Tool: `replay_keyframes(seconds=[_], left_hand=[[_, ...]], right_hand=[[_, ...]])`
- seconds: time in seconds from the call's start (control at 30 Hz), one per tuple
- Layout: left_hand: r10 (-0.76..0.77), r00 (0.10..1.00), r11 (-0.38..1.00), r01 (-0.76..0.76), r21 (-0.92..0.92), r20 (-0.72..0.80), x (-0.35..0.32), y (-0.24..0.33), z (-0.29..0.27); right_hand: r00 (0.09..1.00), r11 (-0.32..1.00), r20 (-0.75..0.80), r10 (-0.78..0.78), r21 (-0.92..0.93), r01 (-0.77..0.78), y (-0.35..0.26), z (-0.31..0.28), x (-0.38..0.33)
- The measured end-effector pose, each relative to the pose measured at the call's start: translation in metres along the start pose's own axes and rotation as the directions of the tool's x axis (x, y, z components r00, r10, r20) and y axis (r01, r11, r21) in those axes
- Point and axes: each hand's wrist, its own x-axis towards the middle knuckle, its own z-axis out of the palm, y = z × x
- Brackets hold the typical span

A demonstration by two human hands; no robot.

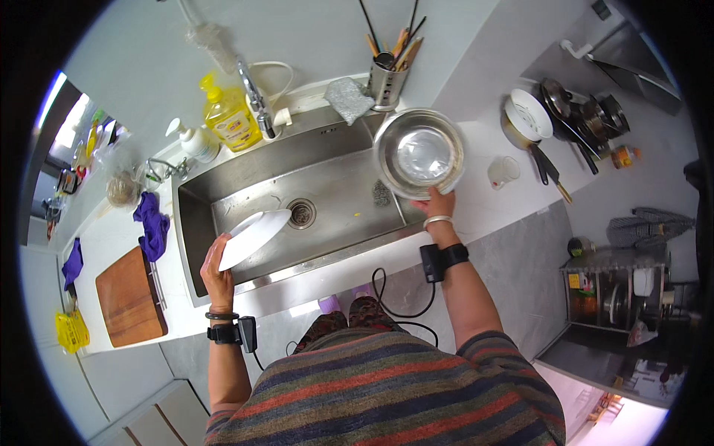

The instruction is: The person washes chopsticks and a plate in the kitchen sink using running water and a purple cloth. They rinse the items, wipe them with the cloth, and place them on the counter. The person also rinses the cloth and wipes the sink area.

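Note:
In my left hand is a white dish, a plate or shallow bowl seen almost edge-on. It is tilted over the left part of the steel sink, beside the drain. My right hand grips the near rim of a round stainless steel basin, which is over the right end of the sink. The basin's inside looks shiny, and I cannot tell whether it holds water. A steel wool scrubber lies on the sink floor just left of the basin. The fingers under both rims are partly hidden.
Behind the sink are a faucet, yellow soap bottle, white pump bottle, grey cloth and utensil holder. A cutting board and purple gloves lie left. A clear cup and pans stand right.

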Motion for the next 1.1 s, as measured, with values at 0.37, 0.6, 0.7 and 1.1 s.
replay_keyframes(seconds=[0.37, 0.6, 0.7, 1.1], left_hand=[[0.138, 0.990, 0.987, -0.138, 0.080, 0.005, 0.019, 0.003, -0.011], [0.234, 0.966, 0.972, -0.229, 0.062, -0.112, 0.027, 0.015, -0.028], [0.204, 0.976, 0.967, -0.214, -0.137, -0.081, 0.023, 0.004, -0.027], [-0.443, 0.674, 0.241, 0.725, -0.645, 0.592, -0.038, -0.056, 0.036]], right_hand=[[0.510, 0.185, 0.462, -0.726, -0.583, 0.791, -0.072, 0.022, -0.071], [0.435, 0.255, 0.377, -0.818, -0.440, 0.861, -0.098, 0.023, -0.091], [0.612, 0.373, 0.445, -0.653, -0.514, 0.772, -0.087, 0.019, -0.087], [0.866, 0.870, 0.309, 0.394, 0.180, -0.460, -0.043, -0.025, -0.109]])
